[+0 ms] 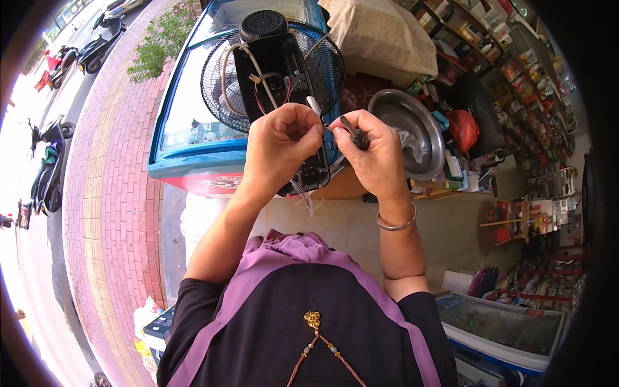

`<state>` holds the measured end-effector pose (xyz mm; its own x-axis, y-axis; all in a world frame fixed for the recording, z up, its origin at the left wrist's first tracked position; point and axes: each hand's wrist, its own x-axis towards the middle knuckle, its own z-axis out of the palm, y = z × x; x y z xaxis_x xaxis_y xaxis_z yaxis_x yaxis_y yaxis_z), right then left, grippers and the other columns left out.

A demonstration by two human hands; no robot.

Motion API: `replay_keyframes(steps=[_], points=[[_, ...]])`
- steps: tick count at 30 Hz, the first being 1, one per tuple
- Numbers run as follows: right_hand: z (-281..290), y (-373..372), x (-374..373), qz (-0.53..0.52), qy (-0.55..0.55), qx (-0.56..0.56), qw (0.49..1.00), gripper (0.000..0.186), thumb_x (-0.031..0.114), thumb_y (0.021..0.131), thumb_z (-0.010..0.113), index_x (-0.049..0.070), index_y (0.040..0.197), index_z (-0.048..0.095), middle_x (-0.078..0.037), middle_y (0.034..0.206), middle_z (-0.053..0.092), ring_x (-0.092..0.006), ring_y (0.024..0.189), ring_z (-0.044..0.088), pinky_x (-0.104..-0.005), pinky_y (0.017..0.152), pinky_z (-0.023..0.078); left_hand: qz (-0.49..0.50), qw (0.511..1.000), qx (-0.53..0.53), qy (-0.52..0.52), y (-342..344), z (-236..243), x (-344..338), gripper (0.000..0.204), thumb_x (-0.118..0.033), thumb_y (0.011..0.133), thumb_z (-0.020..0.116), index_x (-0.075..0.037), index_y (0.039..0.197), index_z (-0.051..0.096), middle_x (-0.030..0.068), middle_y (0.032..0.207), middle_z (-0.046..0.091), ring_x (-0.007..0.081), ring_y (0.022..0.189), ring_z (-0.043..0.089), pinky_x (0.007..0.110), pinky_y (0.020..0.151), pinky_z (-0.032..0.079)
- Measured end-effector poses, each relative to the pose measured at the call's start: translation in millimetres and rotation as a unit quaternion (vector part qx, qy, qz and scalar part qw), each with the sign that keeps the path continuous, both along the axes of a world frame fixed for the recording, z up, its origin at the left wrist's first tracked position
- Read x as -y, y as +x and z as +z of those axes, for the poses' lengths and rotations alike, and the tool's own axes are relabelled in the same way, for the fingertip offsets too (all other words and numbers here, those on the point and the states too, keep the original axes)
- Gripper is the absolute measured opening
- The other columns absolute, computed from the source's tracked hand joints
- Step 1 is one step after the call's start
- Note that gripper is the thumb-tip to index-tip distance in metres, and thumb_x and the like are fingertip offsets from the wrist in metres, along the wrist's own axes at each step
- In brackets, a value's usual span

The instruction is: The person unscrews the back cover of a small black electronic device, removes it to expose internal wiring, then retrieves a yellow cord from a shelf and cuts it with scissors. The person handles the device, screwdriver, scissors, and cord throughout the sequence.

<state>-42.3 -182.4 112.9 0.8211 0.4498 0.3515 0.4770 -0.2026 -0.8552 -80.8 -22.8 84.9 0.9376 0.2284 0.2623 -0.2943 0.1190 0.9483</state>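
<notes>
An electric fan lies on a freezer, its round black wire grille (216, 74) behind its opened black housing (300, 55). A round vented motor cover (263, 24) sits at the housing's far end. White, red and other thin wires (253, 64) show inside. Over the near part of the housing, my left hand (284, 137) is closed in a pinch; what its fingertips hold is too small to make out. Close to those fingertips, my right hand (377, 155) is closed around a small dark-handled tool (356, 134), its kind partly hidden by the fingers.
Beneath the fan is a blue-framed freezer (169, 122) with a glass top. A metal basin (431, 138) stands to the right, near a cloth-covered object (383, 42). Stocked shelves (516, 71) line the right. Another glass-topped freezer (503, 322) is at lower right; brick pavement (106, 161) runs along the left.
</notes>
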Motion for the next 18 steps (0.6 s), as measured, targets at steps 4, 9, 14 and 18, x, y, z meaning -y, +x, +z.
replay_keyframes(steps=[4, 9, 14, 18], points=[[-1.0, 3.8, 2.9, 0.012, 0.03, -0.085, 0.996, 0.007, 0.004, 0.084, 0.065, 0.0, 0.089, 0.061, 0.004, 0.068, 0.054, -0.0011, 0.062, 0.046, -0.0189, 0.052, 0.038, -0.033, 0.999, -0.007, 0.004, 1.5, -2.5, -3.6, 0.004, 0.002, 0.085, 0.062, 0.002, 0.088, 0.06, 0.0001, 0.076, 0.062, 0.0026, 0.062, 0.055, 0.016, 0.056, 0.044], [-3.0, 5.1, -3.6, -0.013, 0.054, 0.055, 0.997, 0.012, 0.002, 0.079, 0.068, 0.0, 0.089, 0.061, 0.002, 0.07, 0.059, -0.0018, 0.06, 0.048, -0.0185, 0.053, 0.04, -0.042, 0.999, -0.011, -0.028, 0.3, 2.8, -1.8, 0.003, -0.001, 0.085, 0.062, 0.001, 0.084, 0.06, -0.0005, 0.07, 0.061, 0.0029, 0.06, 0.054, 0.017, 0.053, 0.043], [-3.6, 1.5, -7.1, -0.021, 0.043, 0.043, 0.998, 0.014, -0.003, 0.074, 0.068, -0.001, 0.087, 0.062, -0.001, 0.075, 0.064, -0.003, 0.065, 0.055, -0.0193, 0.056, 0.045, -0.018, 1.0, -0.023, 0.008, -0.5, 7.9, 1.5, 0.004, -0.001, 0.083, 0.064, 0.002, 0.083, 0.061, -0.0001, 0.07, 0.062, 0.0031, 0.06, 0.055, 0.018, 0.054, 0.044], [-1.5, -0.1, -7.7, -0.032, 0.045, 0.011, 0.998, 0.014, -0.003, 0.074, 0.067, -0.001, 0.087, 0.062, -0.003, 0.075, 0.064, -0.0034, 0.066, 0.056, -0.0203, 0.057, 0.046, 0.039, 0.991, 0.004, 0.131, -2.2, 9.5, 4.2, 0.008, 0.001, 0.081, 0.064, 0.002, 0.089, 0.061, 0.0004, 0.073, 0.063, 0.0034, 0.062, 0.057, 0.017, 0.056, 0.046]])
